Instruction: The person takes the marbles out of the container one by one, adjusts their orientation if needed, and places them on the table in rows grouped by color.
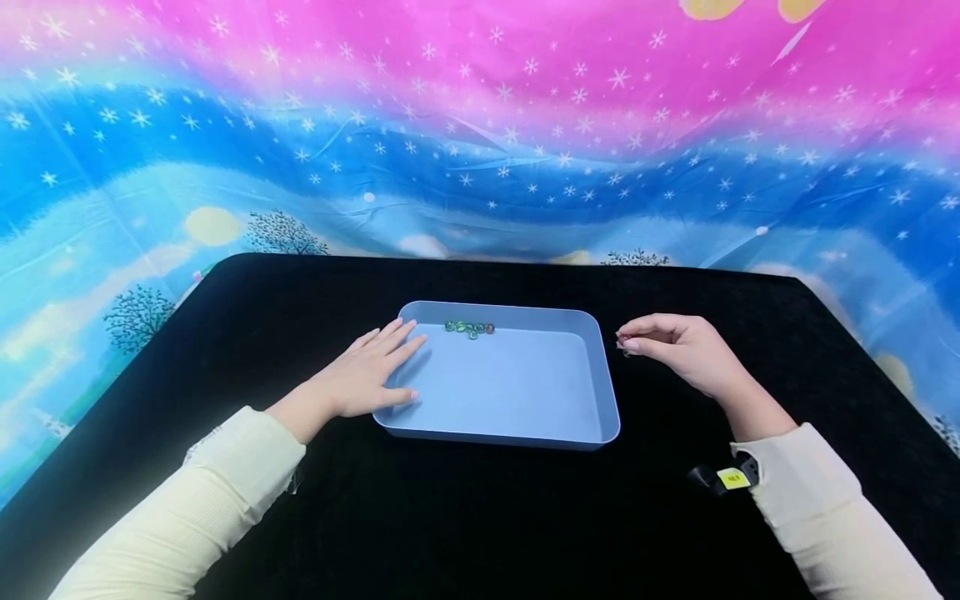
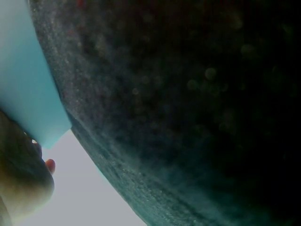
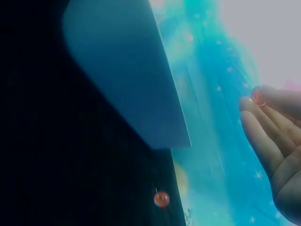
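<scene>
A shallow blue-grey tray lies between the hands. Along its far wall, toward the left, several green glass marbles and a reddish-brown marble sit close together. My left hand rests with spread fingers over the tray's left rim. Just outside the right rim, my right hand pinches a reddish marble between thumb and fingertips. A second orange-red marble lies on the black cloth beside the tray in the right wrist view. The left wrist view catches only part of the left hand by the tray wall.
Black cloth covers the table. Behind it hangs a pink and blue curtain with snowflakes and trees. A dark strap with a yellow label sits at the right wrist.
</scene>
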{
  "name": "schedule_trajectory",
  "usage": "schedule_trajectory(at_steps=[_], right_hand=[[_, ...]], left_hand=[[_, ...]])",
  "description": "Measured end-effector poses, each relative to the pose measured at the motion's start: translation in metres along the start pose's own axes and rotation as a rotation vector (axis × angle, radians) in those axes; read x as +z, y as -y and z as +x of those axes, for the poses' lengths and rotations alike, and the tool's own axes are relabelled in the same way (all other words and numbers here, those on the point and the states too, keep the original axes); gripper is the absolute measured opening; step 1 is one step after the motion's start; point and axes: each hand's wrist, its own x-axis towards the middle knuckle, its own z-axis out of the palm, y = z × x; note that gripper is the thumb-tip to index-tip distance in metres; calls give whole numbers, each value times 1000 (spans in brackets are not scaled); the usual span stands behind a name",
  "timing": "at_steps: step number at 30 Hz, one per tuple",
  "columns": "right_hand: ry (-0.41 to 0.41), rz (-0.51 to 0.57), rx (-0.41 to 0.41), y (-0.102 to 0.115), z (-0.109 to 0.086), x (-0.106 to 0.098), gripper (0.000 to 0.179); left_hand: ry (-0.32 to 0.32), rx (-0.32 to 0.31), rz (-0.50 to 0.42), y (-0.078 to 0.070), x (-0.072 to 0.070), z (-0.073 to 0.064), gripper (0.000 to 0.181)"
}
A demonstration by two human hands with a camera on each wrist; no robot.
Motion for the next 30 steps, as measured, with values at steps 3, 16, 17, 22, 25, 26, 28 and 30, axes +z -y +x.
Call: schedule_trajectory(at_steps=[3, 16, 17, 22, 25, 26, 28, 30], right_hand=[[-13, 20, -17, -43, 3, -9, 26], [-67, -5, 30, -68, -15, -32, 25], [-72, -12, 31, -70, -16, -32, 25], [-136, -52, 48, -73, -21, -33, 25], [-133, -76, 58, -43, -27, -32, 25], [-133, -74, 65, -34, -29, -32, 25], [-122, -56, 61, -26, -32, -35, 26], [-120, -32, 53, -47, -31, -42, 26]], left_hand=[[1, 2, 4, 0, 1, 0, 73], [-3, 5, 5, 2, 1, 1, 73], [-1, 6, 4, 2, 1, 1, 73], [-1, 9, 3, 2, 1, 1, 73], [-8, 11, 3, 3, 2, 1, 73], [-9, 11, 2, 3, 2, 1, 73], [-7, 9, 2, 3, 2, 1, 73], [-5, 8, 2, 3, 2, 1, 74]])
